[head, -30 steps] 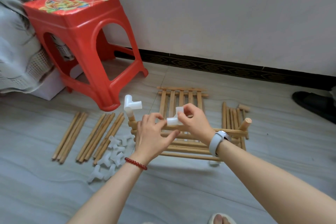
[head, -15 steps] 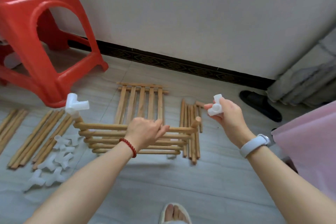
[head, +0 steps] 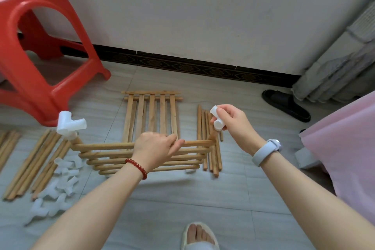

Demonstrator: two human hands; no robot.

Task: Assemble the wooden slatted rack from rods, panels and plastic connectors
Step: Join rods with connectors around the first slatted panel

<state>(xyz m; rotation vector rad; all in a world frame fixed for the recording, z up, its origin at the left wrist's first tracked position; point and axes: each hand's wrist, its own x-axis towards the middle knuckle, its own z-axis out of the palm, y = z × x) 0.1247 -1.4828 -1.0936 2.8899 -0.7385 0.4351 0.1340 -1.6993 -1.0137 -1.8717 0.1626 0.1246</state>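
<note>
1. My left hand (head: 155,148) curls over the top rail of the upright wooden slatted panel (head: 113,155) on the tiled floor (head: 223,209).
2. My right hand (head: 233,123) pinches a white plastic corner connector (head: 216,121) directly above the panel's right post end (head: 213,137).
3. An identical white connector (head: 68,125) caps the left post.
4. Loose wooden rods (head: 40,160) lie left.

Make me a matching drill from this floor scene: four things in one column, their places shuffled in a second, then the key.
Things
1. white connector
2. fitted connector
3. flat slatted panel
4. loose connectors

Places
A. on the floor by the wall, behind the held panel
B. pinched in the right hand
C. heaped on the floor at the left
D. on the held panel's left post

Pairs: 1-B, 2-D, 3-A, 4-C
</note>
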